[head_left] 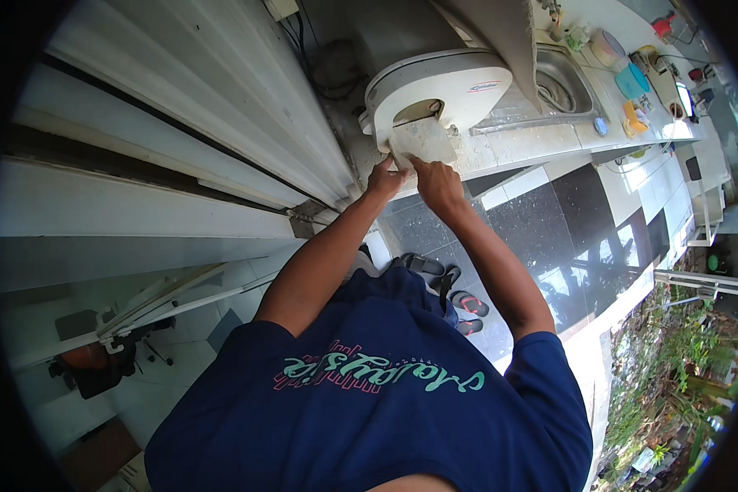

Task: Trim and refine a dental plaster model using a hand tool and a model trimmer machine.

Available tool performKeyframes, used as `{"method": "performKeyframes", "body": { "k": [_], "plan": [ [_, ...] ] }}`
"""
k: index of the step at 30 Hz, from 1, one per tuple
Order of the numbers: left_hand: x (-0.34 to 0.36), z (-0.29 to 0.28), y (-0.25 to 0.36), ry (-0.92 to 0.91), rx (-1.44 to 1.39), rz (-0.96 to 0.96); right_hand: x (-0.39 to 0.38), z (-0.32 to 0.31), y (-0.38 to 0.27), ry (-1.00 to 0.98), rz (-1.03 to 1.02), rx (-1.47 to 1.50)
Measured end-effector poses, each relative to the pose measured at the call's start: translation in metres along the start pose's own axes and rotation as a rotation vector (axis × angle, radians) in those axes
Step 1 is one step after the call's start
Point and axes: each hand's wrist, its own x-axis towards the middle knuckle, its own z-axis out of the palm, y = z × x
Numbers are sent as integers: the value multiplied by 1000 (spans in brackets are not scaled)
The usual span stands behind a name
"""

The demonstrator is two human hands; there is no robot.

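Note:
A white rounded machine (439,82) with an arched opening stands on the counter in front of me. A flat, dusty grey plate (428,141) juts out from its opening toward me. My left hand (385,177) is closed at the near left corner of the plate, thumb and fingers pinched together. Close beside it, my right hand (439,182) has its index finger reaching to the plate's near edge, the other fingers curled in. The fingertips of both hands nearly meet there. Whatever lies between them is too small or hidden to make out.
A steel sink (562,82) with a coiled hose is set into the tiled counter on the right. Farther along are a turquoise tub (631,81) and a yellow-orange item (634,119). White ribbed panels (221,90) rise close on the left. Sandals (470,304) lie on the floor.

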Motion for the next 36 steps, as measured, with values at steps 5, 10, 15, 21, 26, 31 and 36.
{"method": "performKeyframes", "body": {
  "k": [5,10,15,21,26,31,36],
  "plan": [
    [-1,1,5,1,-88,-98,10,-10,-4,201,-115,24],
    [-8,-2,12,-8,11,-50,17,2,8,28,-55,-59],
    [-25,-4,33,-56,-175,-215,13,-6,7,88,-58,29],
    [-39,-2,42,-6,-460,-297,-45,-14,13,-25,2,-14],
    [-37,-6,42,-62,-449,-255,-12,2,8,228,-127,86],
    [-41,-7,45,-78,-210,-211,-27,-1,18,56,-107,-8],
    [-46,-1,44,-49,-61,-187,-15,-4,9,87,-37,21]
  ]
}}
